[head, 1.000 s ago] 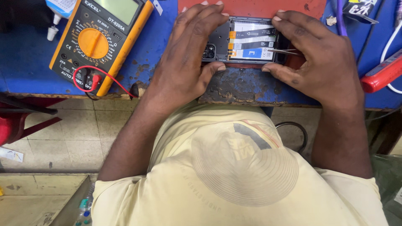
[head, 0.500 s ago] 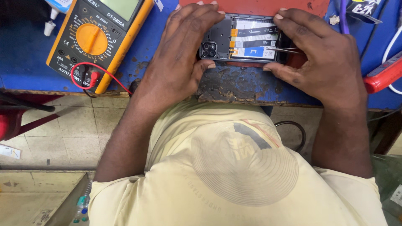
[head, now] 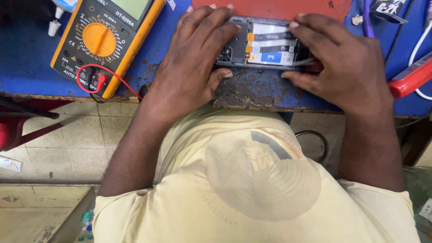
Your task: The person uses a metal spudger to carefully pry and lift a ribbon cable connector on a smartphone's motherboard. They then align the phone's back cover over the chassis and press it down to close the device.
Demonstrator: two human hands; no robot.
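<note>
An opened phone (head: 265,45) lies on its face near the front edge of the worn blue bench (head: 252,92), its battery, ribbon cables and camera module exposed. My left hand (head: 191,67) covers the phone's left end, fingers over its far edge and thumb against its near edge. My right hand (head: 342,63) grips the phone's right end, index finger on the far edge and thumb along the near edge. Thin metal tweezers (head: 302,62) stick out from under my right hand along the phone's near side.
An orange and black multimeter (head: 105,38) with a red lead (head: 105,76) sits at the left of the bench. A red mat (head: 279,8) lies beyond the phone. A red tool (head: 411,76), white cable and purple cable are at the right. Tiled floor lies below.
Both hands stay clamped on the phone with little shift; the view has drifted slightly, so the bench sits a little higher in frame.
</note>
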